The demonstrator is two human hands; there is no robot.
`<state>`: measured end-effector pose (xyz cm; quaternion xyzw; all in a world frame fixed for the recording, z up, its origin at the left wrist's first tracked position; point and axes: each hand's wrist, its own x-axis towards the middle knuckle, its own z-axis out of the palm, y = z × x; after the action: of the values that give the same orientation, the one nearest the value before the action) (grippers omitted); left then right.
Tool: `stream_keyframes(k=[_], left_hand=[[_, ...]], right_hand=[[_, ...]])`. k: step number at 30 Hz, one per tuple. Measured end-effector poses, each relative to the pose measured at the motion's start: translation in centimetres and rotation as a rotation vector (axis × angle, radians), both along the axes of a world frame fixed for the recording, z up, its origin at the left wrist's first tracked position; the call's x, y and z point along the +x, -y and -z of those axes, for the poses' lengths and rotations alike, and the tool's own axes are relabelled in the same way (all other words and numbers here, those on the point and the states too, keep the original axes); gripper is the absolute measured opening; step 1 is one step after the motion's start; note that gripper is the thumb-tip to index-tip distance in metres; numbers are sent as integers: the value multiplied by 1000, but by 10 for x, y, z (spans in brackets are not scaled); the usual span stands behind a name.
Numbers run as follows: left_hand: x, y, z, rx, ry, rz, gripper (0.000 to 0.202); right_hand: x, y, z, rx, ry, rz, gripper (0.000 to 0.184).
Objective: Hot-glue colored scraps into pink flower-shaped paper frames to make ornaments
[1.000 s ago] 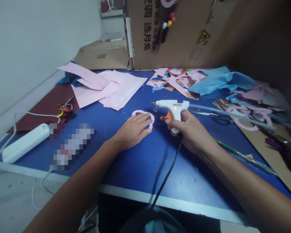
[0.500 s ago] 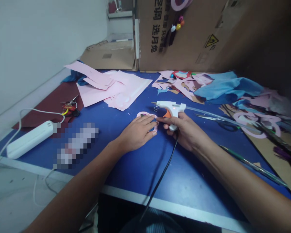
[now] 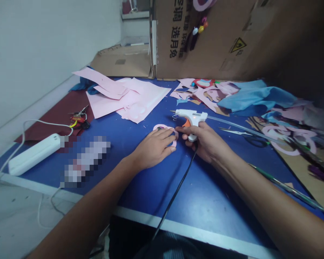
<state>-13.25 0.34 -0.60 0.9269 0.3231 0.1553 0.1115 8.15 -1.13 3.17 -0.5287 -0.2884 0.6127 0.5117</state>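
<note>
My left hand [image 3: 157, 145] lies flat with its fingers stretched over a pink paper ring [image 3: 157, 127], pressing it against the blue table [image 3: 140, 190]. Most of the ring is hidden under the palm and fingers; a small dark and purplish patch shows at its upper edge. Wrapped around the handle of a white hot glue gun [image 3: 191, 116] is my right hand [image 3: 201, 138], its index finger pointing left to the ring's edge. The gun has an orange trigger, a clear glue stick out of its back and a nozzle aimed left. Its black cord [image 3: 175, 194] runs down off the table.
Scissors [image 3: 244, 133] and a green pen-like stick [image 3: 283, 187] lie on the right, near more pink rings [image 3: 270, 140]. Pink sheets [image 3: 140, 97] and blue fabric [image 3: 256, 100] lie at the back. On the left are a white power strip [image 3: 35, 154], keys [image 3: 79, 118] and a blurred-out object.
The glue gun has tilted and shifted very slightly, with the right index finger still by the ring. My left hand stays on the ring. The whole view has moved a little.
</note>
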Motion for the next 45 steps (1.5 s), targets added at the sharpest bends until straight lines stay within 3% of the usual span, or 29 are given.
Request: stream_keyframes(k=[18, 45], left_hand=[[0, 0, -1, -31, -8, -6, 46], [0, 0, -1, -30, 2, 0, 45]], right_hand=[[1, 2, 2, 34, 17, -47, 43], [13, 21, 0, -12, 35, 8, 41]])
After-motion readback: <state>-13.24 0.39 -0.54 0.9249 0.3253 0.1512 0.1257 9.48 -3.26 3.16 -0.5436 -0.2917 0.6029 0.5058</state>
